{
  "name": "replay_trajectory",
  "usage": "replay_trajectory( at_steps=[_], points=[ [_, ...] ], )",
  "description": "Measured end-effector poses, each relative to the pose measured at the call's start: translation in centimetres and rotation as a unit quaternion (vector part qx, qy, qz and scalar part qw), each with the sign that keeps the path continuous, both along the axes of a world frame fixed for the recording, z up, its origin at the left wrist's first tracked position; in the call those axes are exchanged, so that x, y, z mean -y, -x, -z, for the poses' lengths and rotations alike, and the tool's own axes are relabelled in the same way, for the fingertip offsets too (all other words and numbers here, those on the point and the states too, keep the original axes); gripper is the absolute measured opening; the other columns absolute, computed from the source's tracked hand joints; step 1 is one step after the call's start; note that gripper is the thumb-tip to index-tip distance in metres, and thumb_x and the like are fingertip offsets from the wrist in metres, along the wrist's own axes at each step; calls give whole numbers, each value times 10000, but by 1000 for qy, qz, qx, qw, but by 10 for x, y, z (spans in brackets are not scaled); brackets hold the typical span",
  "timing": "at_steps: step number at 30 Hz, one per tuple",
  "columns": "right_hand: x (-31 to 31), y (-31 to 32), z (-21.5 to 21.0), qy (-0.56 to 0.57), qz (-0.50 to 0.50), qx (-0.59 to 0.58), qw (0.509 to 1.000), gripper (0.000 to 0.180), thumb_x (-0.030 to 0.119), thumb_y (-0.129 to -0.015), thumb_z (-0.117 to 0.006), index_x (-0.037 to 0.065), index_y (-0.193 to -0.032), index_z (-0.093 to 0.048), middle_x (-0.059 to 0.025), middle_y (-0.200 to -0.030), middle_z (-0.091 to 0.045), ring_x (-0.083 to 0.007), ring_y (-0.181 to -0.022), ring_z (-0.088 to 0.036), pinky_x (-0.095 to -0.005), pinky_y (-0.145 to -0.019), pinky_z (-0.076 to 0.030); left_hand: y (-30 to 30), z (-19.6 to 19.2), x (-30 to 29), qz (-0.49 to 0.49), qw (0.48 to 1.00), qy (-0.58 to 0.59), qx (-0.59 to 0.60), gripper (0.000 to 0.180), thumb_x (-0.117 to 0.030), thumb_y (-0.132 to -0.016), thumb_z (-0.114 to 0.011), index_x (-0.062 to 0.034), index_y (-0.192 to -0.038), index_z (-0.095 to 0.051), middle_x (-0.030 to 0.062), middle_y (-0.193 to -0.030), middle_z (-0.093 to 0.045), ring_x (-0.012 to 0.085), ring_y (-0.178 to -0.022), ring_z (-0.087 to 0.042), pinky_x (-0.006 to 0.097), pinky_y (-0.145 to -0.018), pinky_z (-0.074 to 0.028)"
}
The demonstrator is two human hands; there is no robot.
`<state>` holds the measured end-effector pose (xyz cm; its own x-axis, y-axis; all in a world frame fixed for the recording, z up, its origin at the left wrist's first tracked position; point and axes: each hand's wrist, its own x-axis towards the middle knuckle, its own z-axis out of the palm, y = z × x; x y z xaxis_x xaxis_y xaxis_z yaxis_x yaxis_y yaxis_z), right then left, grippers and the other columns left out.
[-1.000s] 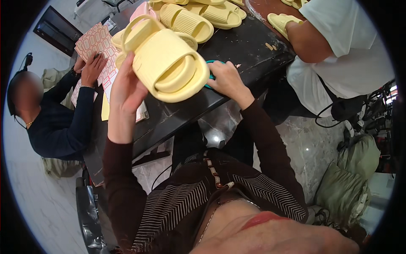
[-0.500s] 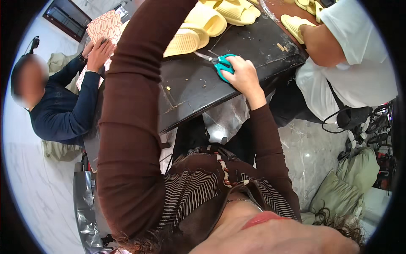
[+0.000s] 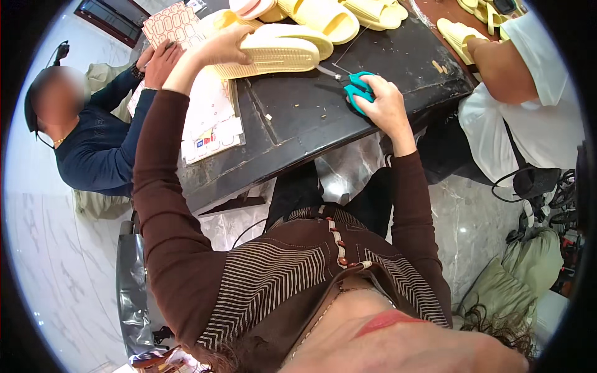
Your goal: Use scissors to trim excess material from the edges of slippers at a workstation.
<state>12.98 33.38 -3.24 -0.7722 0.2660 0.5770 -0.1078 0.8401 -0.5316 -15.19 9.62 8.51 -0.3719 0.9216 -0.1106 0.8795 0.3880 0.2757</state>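
Observation:
My left hand point(image 3: 222, 50) is closed round the left end of a pale yellow slipper point(image 3: 280, 59), whose ridged sole faces me. Behind that sole another yellow slipper lies close, and I cannot tell whether my fingers hold it too. In my right hand point(image 3: 385, 104) is a pair of scissors point(image 3: 359, 92) with teal handles. Their blades point left, toward the slipper's right end, with the tips near it. More yellow slippers point(image 3: 323, 20) are bunched at the far side of the dark table point(image 3: 292, 124).
White printed sheets point(image 3: 214, 118) lie on the table's left part. To the left, a person in dark blue point(image 3: 102, 146) handles red-and-white printed sheets point(image 3: 171, 30). A co-worker in white point(image 3: 522, 124) sits at the right, by yellow slippers point(image 3: 457, 38). Small scraps point(image 3: 322, 107) dot the tabletop.
My left arm has come down from the far side, and its hand now grips the yellow slipper. The scissors stay in my right hand. The whole view has shifted slightly.

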Motion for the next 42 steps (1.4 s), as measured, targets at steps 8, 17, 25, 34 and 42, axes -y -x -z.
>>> replay_trajectory(
  at_steps=[8, 17, 25, 34, 42],
  points=[
    [-8, -1, 6, 333, -34, -56, 941, 266, 49, -809, -716, -21, -1052, -632, -26, -921, -683, -86, -822, -634, -245, -722, -506, -107, 33, 16, -18, 873, -197, -445, 475, -76, -697, -672, -64, -1149, -525, 148, -1203, -547, 319, -1114, -525, 425, -936, -393],
    [-11, 0, 9, 349, -29, -81, 933, 262, 83, -820, -714, -26, -1048, -642, -33, -877, -709, -48, -777, -619, -218, -713, -504, -146, 57, 31, -34, 812, -281, -510, 401, -53, -715, -640, -41, -1096, -514, 144, -1304, -518, 329, -1167, -495, 466, -974, -365],
    [-12, 1, 11, 372, -43, -86, 923, 260, 42, -848, -653, -33, -1096, -624, -40, -885, -706, -65, -787, -627, -234, -741, -517, -153, 78, 25, -30, 824, -299, -480, 370, -43, -739, -630, -47, -1091, -515, 138, -1326, -519, 324, -1174, -498, 468, -991, -359],
    [-25, -1, 19, 421, -72, -68, 902, 260, 29, -865, -660, -33, -1114, -617, -12, -946, -671, -77, -833, -632, -221, -766, -509, -149, 93, 25, 3, 809, -358, -465, 328, -50, -764, -645, -115, -1074, -558, 113, -1278, -555, 285, -1139, -532, 453, -1016, -350],
    [-24, -3, 13, 434, -66, -46, 897, 245, 45, -864, -685, -23, -1091, -622, -3, -930, -667, -69, -816, -624, -210, -742, -503, -151, 94, 28, 24, 767, -391, -509, 322, -72, -755, -678, -221, -1027, -593, 70, -1211, -550, 248, -1123, -540, 443, -1016, -361]
  ],
)
